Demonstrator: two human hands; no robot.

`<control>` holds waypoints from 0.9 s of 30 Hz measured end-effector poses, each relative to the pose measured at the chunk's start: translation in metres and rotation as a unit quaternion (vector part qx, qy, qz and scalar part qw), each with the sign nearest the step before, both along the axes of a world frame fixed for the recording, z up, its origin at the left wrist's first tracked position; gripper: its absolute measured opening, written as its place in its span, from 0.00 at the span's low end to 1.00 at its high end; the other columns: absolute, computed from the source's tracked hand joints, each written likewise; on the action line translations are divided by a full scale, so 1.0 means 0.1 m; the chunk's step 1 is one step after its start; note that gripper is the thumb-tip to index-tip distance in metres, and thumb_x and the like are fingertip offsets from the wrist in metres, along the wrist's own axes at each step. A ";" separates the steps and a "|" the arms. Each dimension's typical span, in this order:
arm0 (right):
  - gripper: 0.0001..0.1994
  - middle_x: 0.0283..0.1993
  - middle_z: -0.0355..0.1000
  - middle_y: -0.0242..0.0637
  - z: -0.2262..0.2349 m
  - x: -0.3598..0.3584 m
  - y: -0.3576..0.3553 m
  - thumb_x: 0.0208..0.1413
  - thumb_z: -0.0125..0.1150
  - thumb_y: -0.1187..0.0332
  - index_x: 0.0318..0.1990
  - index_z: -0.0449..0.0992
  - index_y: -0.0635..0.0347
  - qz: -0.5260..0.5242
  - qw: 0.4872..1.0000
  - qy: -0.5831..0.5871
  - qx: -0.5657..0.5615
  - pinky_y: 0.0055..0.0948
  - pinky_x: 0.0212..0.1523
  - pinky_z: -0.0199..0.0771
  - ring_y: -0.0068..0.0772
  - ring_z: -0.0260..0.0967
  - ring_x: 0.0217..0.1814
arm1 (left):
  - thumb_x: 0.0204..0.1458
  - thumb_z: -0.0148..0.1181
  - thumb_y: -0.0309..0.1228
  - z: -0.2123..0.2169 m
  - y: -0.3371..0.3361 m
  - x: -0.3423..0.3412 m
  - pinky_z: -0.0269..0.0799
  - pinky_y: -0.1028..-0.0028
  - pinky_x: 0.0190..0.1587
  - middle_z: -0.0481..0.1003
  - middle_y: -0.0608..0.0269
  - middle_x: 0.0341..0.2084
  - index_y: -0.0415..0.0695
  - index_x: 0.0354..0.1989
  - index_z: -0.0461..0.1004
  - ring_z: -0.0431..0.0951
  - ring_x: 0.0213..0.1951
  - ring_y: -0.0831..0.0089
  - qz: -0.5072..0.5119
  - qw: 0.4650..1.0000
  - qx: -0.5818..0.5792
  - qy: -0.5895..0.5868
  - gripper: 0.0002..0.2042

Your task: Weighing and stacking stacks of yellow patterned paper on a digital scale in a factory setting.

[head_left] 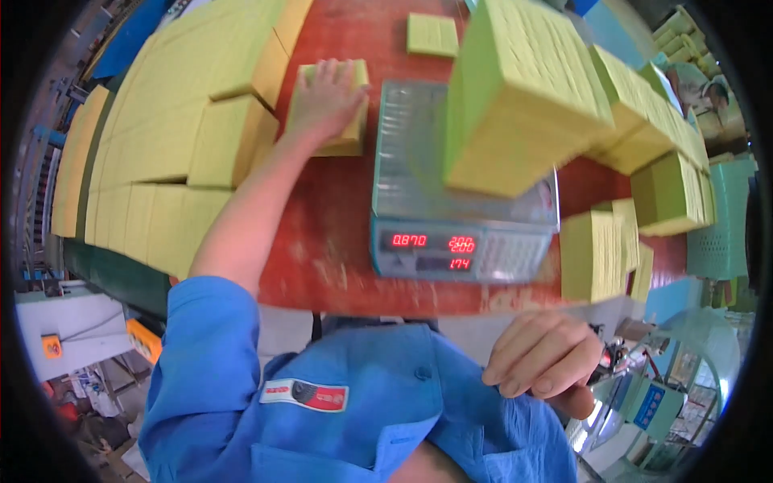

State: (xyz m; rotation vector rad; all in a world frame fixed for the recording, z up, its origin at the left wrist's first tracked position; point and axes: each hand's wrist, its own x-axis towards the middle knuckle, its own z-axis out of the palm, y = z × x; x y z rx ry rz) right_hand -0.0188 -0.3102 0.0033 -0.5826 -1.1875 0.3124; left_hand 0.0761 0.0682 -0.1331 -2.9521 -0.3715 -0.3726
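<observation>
My left hand [326,101] lies flat, fingers spread, on top of a small stack of yellow paper [345,147] on the red table. To the right of that stack is a digital weighing scale [394,161] with a metal pan and lit red digits. A tall block of yellow paper sheets [515,121] rises over the right side of the pan and covers much of it. Near my chest, off the table's front edge, my right hand [546,354] is closed with fingers curled. Nothing shows in it, though its palm is hidden.
Large rows of yellow paper stacks [161,121] fill the table's left side. More yellow stacks [596,253] stand at the right, and a flat pile [432,35] lies at the far side. A pale green machine [648,402] is beyond the table at lower right.
</observation>
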 end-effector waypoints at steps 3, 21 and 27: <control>0.25 0.35 0.76 0.56 0.10 0.01 -0.40 0.66 0.51 0.53 0.39 0.77 0.74 0.056 0.998 -0.028 -0.001 0.39 0.32 0.81 0.52 0.77 0.34 | 0.64 0.34 0.56 -0.02 -0.23 -0.68 0.44 0.50 0.70 0.53 0.50 0.70 0.48 0.71 0.53 0.50 0.71 0.54 0.041 0.999 -0.002 0.004 0.33; 0.23 0.39 0.77 0.49 -0.72 -0.90 -1.55 0.63 0.50 0.56 0.44 0.75 0.74 -0.095 0.935 0.225 -0.256 0.36 0.45 0.74 0.38 0.75 0.42 | 0.45 0.68 0.31 0.64 -1.20 -2.82 0.69 0.62 0.55 0.72 0.55 0.53 0.41 0.47 0.76 0.71 0.54 0.55 -0.127 0.977 -0.172 -0.004 0.20; 0.18 0.41 0.76 0.42 -0.85 -1.14 -1.20 0.64 0.51 0.60 0.48 0.75 0.70 -0.069 0.920 0.204 -0.327 0.31 0.47 0.73 0.30 0.73 0.43 | 0.43 0.68 0.30 0.61 -1.09 -2.78 0.72 0.63 0.48 0.75 0.60 0.43 0.41 0.38 0.76 0.74 0.47 0.59 -0.163 0.977 -0.134 -0.039 0.14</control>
